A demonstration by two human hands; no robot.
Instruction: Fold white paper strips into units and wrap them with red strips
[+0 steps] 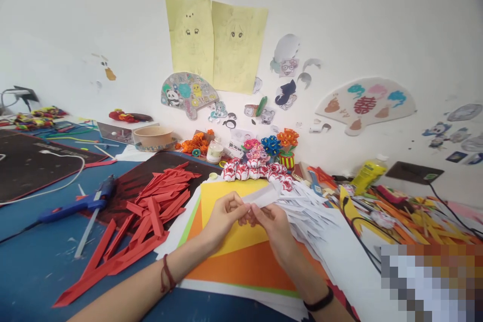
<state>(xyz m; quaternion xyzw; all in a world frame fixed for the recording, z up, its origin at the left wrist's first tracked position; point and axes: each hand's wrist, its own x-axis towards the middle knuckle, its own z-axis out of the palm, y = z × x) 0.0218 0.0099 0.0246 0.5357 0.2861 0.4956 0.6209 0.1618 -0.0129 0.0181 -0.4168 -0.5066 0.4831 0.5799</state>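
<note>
Both my hands meet over a stack of coloured paper sheets (241,266), yellow on top of orange. Between my fingertips is a white paper strip (264,195), its free end pointing up and to the right. My left hand (228,214) pinches the strip's near end with thumb and fingers. Right beside it, my right hand (272,219) grips the same end, thumbs nearly touching. Fine creases in the strip are too small to make out. A pile of white paper strips (307,214) lies just right of my hands, and folded red paper strips (162,201) lie to the left.
A blue glue gun (83,204) with a cable rests at the left. Behind the sheets stand red-and-white folded paper pieces (252,170), paper flowers (287,141) and a small jar (215,152). A yellow bottle (370,173) and orange and yellow strips (426,221) are at the right.
</note>
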